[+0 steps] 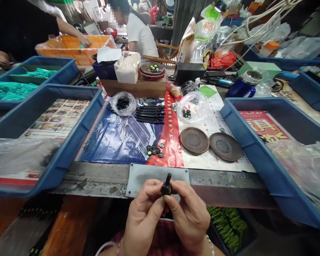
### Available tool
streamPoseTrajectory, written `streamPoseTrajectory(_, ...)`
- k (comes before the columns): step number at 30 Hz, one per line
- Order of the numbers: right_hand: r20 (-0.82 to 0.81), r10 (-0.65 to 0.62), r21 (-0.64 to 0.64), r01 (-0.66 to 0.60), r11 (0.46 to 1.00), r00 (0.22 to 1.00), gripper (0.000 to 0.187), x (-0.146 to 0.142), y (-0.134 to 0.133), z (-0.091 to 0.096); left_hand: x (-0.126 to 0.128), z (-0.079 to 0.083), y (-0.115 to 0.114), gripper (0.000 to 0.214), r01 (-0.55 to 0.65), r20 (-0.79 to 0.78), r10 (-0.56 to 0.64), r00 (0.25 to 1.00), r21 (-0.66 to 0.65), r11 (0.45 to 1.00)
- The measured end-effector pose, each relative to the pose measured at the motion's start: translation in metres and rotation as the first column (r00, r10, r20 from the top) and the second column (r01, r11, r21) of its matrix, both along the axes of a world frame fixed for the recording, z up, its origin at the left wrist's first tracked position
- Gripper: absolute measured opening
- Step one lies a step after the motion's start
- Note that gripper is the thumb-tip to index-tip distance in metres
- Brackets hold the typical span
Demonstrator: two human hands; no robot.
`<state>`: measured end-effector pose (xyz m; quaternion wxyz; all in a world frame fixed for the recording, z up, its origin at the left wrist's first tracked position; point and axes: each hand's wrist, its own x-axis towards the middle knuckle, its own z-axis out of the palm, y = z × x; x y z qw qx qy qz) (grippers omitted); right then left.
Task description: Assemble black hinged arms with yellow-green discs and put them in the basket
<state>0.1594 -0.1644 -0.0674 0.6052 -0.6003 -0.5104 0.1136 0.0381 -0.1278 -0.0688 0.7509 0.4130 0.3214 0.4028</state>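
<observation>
Left hand (142,213) and right hand (189,217) pinch small black plastic part (166,186) between fingertips, just over scuffed steel plate (152,176) at worn gritty bench edge (96,179); open blue plastic trays (69,142) both sides.

I have a small black plastic part (166,186) upright between my left grip (143,213) and right grip (189,217), just in front of the grey metal plate (157,176).

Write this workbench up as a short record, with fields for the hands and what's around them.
Left hand: pinching a small black part
Right hand: pinching the same part
Nearest: grey metal plate
Beyond: small black discs, round brown dishes
Sides: blue plastic trays
Nearby: co-worker in a white shirt
</observation>
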Motion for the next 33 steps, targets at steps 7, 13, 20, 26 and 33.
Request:
streamPoseTrajectory(7, 0.077, 0.120, -0.095, -0.112, 0.989, 0.990, 0.023, 0.005, 0.002, 0.012, -0.005, 0.009, 0.000, 0.026, 0.011, -0.103, 0.005, 0.995, 0.149, 0.989)
streamPoseTrajectory(13, 0.064, 0.166, -0.068, -0.161, 0.985, 0.984, 0.043, 0.004, 0.005, 0.008, -0.005, 0.015, -0.001, 0.021, 0.021, -0.168, 0.018, 0.986, 0.225, 0.974)
streamPoseTrajectory(20, 0.042, 0.119, -0.109, -0.114, 0.987, 0.992, 0.033, 0.007, 0.009, 0.011, -0.004, 0.008, -0.003, 0.019, 0.012, -0.196, 0.030, 0.980, 0.212, 0.977)
streamPoseTrajectory(26, 0.152, 0.078, -0.072, -0.068, 0.995, 0.985, 0.021, 0.000, 0.008, 0.007, -0.005, 0.008, 0.003, 0.021, -0.032, -0.210, 0.084, 0.974, 0.239, 0.970)
streamPoseTrajectory(33, 0.194, 0.104, -0.124, -0.081, 0.989, 0.975, 0.036, 0.000, 0.011, 0.001, -0.009, 0.006, 0.004, 0.024, -0.003, -0.227, 0.060, 0.972, 0.244, 0.970)
